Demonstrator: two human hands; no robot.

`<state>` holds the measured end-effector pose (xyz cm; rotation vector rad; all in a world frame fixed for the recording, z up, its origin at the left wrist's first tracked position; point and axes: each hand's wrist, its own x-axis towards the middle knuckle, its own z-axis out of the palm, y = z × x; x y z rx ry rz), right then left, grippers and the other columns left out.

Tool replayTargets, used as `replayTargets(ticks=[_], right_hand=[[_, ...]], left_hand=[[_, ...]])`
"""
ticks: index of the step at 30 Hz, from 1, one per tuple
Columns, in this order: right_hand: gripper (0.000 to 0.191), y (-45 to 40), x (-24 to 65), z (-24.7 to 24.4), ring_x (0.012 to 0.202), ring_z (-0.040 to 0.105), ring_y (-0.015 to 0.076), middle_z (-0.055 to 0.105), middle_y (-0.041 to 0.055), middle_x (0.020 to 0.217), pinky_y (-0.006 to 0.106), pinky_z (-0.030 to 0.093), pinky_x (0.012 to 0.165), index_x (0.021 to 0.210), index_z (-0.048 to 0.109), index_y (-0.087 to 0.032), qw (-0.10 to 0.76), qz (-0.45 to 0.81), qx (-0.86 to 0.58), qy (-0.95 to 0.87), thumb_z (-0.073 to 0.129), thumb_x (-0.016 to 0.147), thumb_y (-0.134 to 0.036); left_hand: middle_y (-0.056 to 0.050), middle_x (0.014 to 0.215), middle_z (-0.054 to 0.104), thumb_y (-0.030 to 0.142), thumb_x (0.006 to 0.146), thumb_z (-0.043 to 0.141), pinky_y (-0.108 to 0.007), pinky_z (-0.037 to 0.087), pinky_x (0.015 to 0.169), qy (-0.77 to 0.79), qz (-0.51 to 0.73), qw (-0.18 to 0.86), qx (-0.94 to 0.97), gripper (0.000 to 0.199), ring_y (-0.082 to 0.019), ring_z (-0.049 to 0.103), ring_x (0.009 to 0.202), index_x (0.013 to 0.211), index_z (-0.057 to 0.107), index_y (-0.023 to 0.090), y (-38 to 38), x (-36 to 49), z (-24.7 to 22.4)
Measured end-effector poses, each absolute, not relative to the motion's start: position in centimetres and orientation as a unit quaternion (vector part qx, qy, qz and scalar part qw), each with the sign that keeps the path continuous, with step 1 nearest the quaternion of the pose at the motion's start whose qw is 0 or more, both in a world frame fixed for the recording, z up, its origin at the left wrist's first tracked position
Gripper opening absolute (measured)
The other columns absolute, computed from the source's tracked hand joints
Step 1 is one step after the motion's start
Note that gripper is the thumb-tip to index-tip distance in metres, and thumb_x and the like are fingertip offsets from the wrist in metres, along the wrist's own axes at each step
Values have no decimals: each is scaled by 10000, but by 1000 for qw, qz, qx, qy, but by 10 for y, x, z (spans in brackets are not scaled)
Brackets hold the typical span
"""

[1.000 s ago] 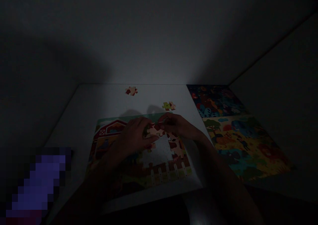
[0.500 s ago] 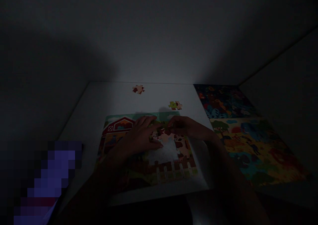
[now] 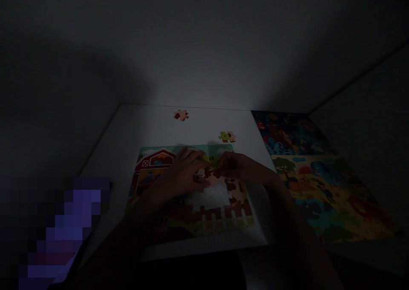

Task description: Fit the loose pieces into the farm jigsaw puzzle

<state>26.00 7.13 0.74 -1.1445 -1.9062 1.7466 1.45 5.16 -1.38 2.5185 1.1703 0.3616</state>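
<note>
A farm jigsaw puzzle (image 3: 156,158) with a red barn, a white fence and a cow lies on the table, dim in the low light. Bare white shows in the gap (image 3: 212,196) at its middle. My left hand (image 3: 182,172) rests over the upper middle, fingers curved and thumb apart from them. Just beyond its fingertips are the cow's face and a pink-and-brown puzzle piece (image 3: 215,178) along the gap's upper edge. My right hand (image 3: 234,166) is closed in a pinch at that piece's upper right; its fingers hide whatever lies between them.
Two loose spots of pieces lie beyond the puzzle: a pink-brown piece (image 3: 181,115) and a green-and-pink pair (image 3: 227,136). To the right are a dark blue picture puzzle (image 3: 287,132) and a savanna animal puzzle (image 3: 319,187). A white wall (image 3: 198,68) rises behind the table.
The view has shifted slightly, so the table sits a little further right. My left thumb has drawn up and in toward the fingers. My right hand stays pinched at nearly the same spot.
</note>
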Motion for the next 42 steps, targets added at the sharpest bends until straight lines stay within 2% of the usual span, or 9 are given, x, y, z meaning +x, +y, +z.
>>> replayTargets(ticks=[6, 11, 15, 19, 23, 31, 38, 42], right_hand=[[221, 70, 259, 12, 696, 586, 128, 652, 19, 825, 251, 453, 592, 893, 548, -193, 127, 568, -435, -687, 699, 800, -326], [201, 68, 256, 20, 658, 558, 114, 631, 9, 791, 237, 432, 567, 904, 567, -185, 104, 539, -445, -707, 680, 816, -326], [204, 67, 256, 20, 684, 585, 127, 658, 11, 815, 241, 446, 590, 923, 587, -184, 113, 530, -437, -718, 675, 807, -326], [177, 67, 259, 19, 709, 612, 132, 681, 17, 838, 247, 458, 626, 925, 622, -177, 116, 522, -433, -726, 672, 805, -298], [180, 71, 265, 15, 698, 611, 128, 686, 12, 818, 247, 446, 623, 894, 665, -187, 133, 528, -433, -718, 676, 822, -351], [91, 79, 273, 8, 697, 569, 126, 657, 3, 767, 262, 426, 639, 832, 678, -189, 144, 507, -452, -720, 649, 797, -268], [127, 84, 276, -1, 686, 555, 119, 645, 0, 764, 255, 423, 644, 856, 683, -180, 152, 509, -443, -723, 657, 789, -285], [148, 86, 275, -1, 664, 552, 124, 631, 4, 728, 258, 418, 635, 832, 660, -168, 171, 509, -452, -713, 640, 804, -312]], left_hand=[[-37, 1348, 518, 448, 815, 730, -479, 312, 1145, 396, 134, 172, 892, 421, -262, 423, 1288, 1192, 638, 283, 52, 14, -17], [-53, 1336, 529, 501, 773, 761, -501, 296, 1149, 395, 124, 156, 897, 498, -281, 443, 1276, 1202, 639, 281, 49, 20, -15], [-61, 1301, 548, 541, 756, 762, -509, 269, 1165, 391, 121, 144, 901, 563, -282, 460, 1263, 1226, 616, 268, 46, 28, -13], [-64, 1301, 549, 514, 784, 742, -505, 253, 1174, 394, 103, 148, 901, 511, -279, 465, 1264, 1207, 620, 255, 45, 32, -12], [-63, 1318, 537, 498, 800, 724, -530, 236, 1179, 394, 105, 149, 901, 506, -286, 462, 1270, 1231, 607, 259, 45, 32, -13], [-56, 1333, 532, 480, 807, 718, -499, 338, 1122, 388, 112, 130, 906, 423, -286, 455, 1253, 1162, 647, 260, 46, 30, -13], [-77, 1385, 497, 411, 799, 739, -501, 357, 1101, 390, 101, 143, 904, 498, -311, 429, 1277, 1255, 608, 259, 43, 31, -8], [-48, 1382, 510, 366, 840, 700, -448, 375, 1091, 354, 95, 168, 915, 504, -277, 423, 1288, 1317, 559, 283, 40, 37, -4]])
